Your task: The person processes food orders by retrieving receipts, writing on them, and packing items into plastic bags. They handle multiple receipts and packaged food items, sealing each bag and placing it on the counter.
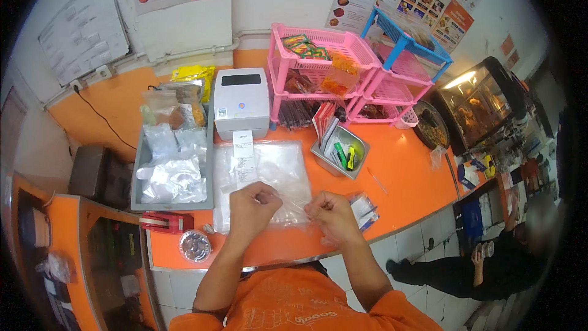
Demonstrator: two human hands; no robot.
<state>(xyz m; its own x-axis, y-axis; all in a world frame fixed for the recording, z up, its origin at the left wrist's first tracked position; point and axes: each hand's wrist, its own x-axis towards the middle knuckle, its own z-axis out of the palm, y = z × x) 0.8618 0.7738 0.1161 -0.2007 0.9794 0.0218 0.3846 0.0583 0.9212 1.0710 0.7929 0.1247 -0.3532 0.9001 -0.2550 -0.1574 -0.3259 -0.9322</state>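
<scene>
A thin clear plastic bag (295,206) spans the gap between my hands, above a stack of clear plastic bags (287,161) on the orange counter. At its left side, my left hand (255,207) pinches it with curled fingers. My right hand (331,214) grips the other side, and some loose film hangs below that hand. The film is see-through, so its exact edges are hard to tell. Behind my hands, a printed paper receipt (244,158) runs out of a white label printer (242,105) and lies over the stack.
Left are a grey tray (210,165) of packed bags, a red tape dispenser (166,223) and a round lidded cup (195,246). A metal container (342,170) holds markers. Pink plastic racks (321,71) stand behind. A person in dark clothing (496,262) is at right, holding small containers.
</scene>
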